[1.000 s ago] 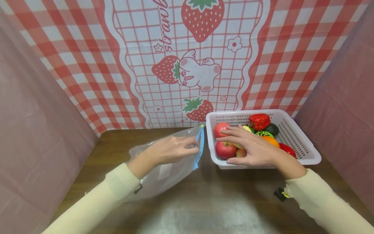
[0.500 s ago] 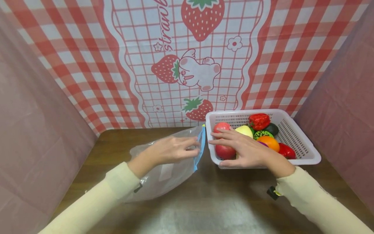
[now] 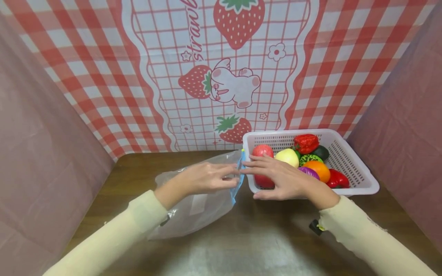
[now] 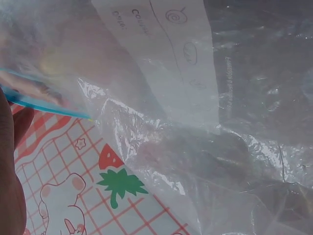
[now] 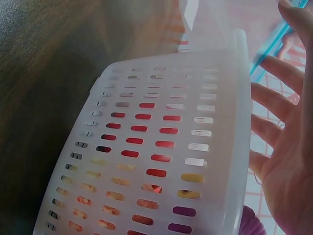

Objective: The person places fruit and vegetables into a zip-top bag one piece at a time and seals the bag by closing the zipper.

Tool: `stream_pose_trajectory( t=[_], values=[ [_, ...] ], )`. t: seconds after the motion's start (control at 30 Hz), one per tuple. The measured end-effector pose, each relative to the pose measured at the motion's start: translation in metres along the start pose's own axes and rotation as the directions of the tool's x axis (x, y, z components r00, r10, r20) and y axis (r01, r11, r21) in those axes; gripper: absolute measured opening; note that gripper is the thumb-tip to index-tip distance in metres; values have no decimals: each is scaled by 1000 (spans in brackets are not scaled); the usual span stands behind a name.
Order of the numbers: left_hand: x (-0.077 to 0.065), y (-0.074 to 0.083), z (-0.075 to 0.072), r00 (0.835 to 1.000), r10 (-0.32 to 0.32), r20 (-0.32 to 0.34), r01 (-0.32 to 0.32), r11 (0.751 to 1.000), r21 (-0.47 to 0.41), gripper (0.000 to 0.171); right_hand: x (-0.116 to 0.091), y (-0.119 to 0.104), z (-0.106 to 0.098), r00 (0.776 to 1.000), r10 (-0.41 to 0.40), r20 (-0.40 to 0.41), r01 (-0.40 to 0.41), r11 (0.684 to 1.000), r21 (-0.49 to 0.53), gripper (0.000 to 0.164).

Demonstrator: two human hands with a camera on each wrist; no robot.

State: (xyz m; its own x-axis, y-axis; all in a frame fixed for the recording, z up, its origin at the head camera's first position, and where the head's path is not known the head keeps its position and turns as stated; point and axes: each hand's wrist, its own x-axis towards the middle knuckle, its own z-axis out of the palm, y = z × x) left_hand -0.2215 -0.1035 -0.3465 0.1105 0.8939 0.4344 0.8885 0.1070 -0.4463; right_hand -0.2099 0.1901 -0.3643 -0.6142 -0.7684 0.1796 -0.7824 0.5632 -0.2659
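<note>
In the head view my left hand (image 3: pixel 202 177) pinches a clear plastic zip bag (image 3: pixel 207 214) near its blue-edged mouth (image 3: pixel 236 188). The bag lies over the left of the table, and a pale label (image 4: pixel 176 58) shows on it in the left wrist view. My right hand (image 3: pixel 284 177) hovers palm down over the left end of a white slotted basket (image 3: pixel 369 188), holding nothing. Its outstretched fingertips come close to the blue edge; whether they touch it I cannot tell. Beneath it are red apples (image 3: pixel 264 150), one partly hidden.
Also in the basket are a yellow fruit (image 3: pixel 286 157), a purple onion (image 3: pixel 309 171), an orange (image 3: pixel 317 168), a dark green avocado-like piece (image 3: pixel 321 152) and red peppers (image 3: pixel 306 143). A checked strawberry cloth (image 3: pixel 238 88) hangs behind the wooden table (image 3: pixel 255 237).
My right hand has moved left across the basket toward the bag's mouth, uncovering the yellow fruit and the onion. The left hand and the bag's blue edge have shifted slightly right.
</note>
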Motion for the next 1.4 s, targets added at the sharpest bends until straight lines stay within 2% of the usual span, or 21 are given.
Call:
stream_pose_trajectory(
  t=[0.3, 0.4, 0.53, 0.63, 0.8, 0.93, 1.07, 1.13, 1.27, 1.4],
  values=[
    [-2, 2, 0, 1000, -8, 5, 8, 1000, 1, 26, 0, -1, 1, 1000, 21, -7, -22, 1000, -22, 73],
    [-4, 2, -1, 1000, -12, 11, 12, 1000, -2, 26, 3, -1, 2, 1000, 13, -15, -13, 999, -40, 63],
    [-6, 3, -4, 1000, -20, 16, 20, 1000, 8, 29, 8, 0, 5, 998, -41, -37, 38, 997, -63, 44],
    [-8, 3, -7, 999, -29, 18, 28, 999, 15, 30, 11, 1, 6, 997, -59, -57, 54, 995, -89, 40],
    [-13, 1, -11, 999, -41, 10, 41, 999, 18, 31, 10, 2, 3, 996, -48, -76, 37, 990, -139, 46],
    [-19, -1, -17, 999, -51, -3, 51, 997, 50, 26, 7, 4, -1, 996, -28, -82, 13, 984, -178, 54],
    [-32, -4, -25, 997, -73, -15, 74, 993, 91, 23, 2, 8, -4, 996, 40, -84, -55, 981, -186, 51],
    [-39, -5, -28, 996, -89, -13, 90, 992, 94, 24, -1, 10, -5, 993, 75, -88, -89, 981, -174, 43],
    [-48, -6, -27, 994, -105, -2, 105, 993, 59, 29, -2, 11, -6, 991, 93, -93, -106, 984, -146, 30],
    [-45, -4, -22, 994, -112, -4, 112, 994, 5, 30, -2, 10, -5, 992, 40, -117, -54, 991, -120, 28]
  ],
)
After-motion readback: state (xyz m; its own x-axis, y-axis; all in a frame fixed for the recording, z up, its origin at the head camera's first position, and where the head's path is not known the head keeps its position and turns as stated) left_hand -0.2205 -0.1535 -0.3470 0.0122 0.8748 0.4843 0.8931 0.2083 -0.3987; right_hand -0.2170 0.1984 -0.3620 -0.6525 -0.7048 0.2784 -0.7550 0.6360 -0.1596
